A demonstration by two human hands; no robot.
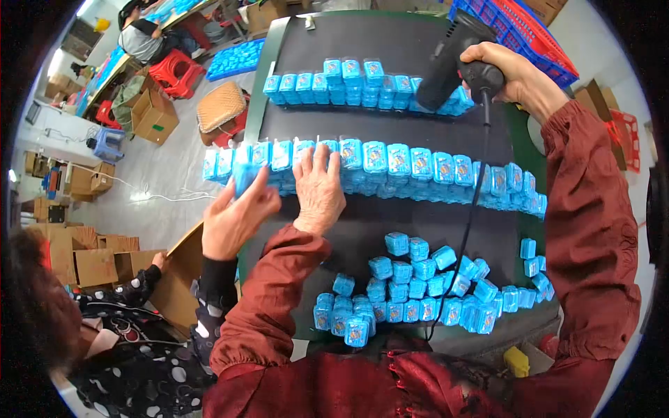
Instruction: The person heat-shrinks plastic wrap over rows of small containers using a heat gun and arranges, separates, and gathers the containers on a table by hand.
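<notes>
My right hand [512, 73] grips a black hair dryer [446, 66], whose barrel points down over the right end of the far row of blue packs [352, 92]. Its cord [481, 181] hangs across the table toward me. With fingers stretched out, my left hand [321, 191] rests against the middle row of small blue printed packs [398, 159]; nothing is in its grasp. Just left of it, a co-worker's hand [237, 223] holds a blue pack [244, 177], slightly blurred, by the left part of that row.
Loose blue packs [418, 287] lie piled on the dark table [376, 223] nearest me. A co-worker in a spotted sleeve [132, 285] sits at the left beside a cardboard box [178, 279]. Blue and red crates [526, 35] stand at the far right. Another person [143, 38] sits further back.
</notes>
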